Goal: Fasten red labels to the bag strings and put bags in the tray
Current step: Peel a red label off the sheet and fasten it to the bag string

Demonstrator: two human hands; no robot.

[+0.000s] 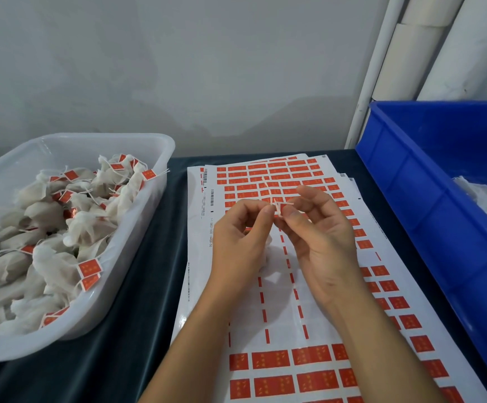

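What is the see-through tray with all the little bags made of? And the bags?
The tray looks like cloudy, smooth plastic: light passes through its walls and the bags show faintly behind them. The bags seem to be thin white fabric or filter paper, matte, soft and crumpled, gathered at the neck. Which of the two, I cannot tell.

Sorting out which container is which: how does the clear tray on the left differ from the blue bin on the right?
The clear tray is translucent white with rounded corners; the blue bin is opaque, ribbed and looks deeper. The clear tray is heaped with labelled bags; the blue bin shows only some white material at its edge. Both sit on the dark table.
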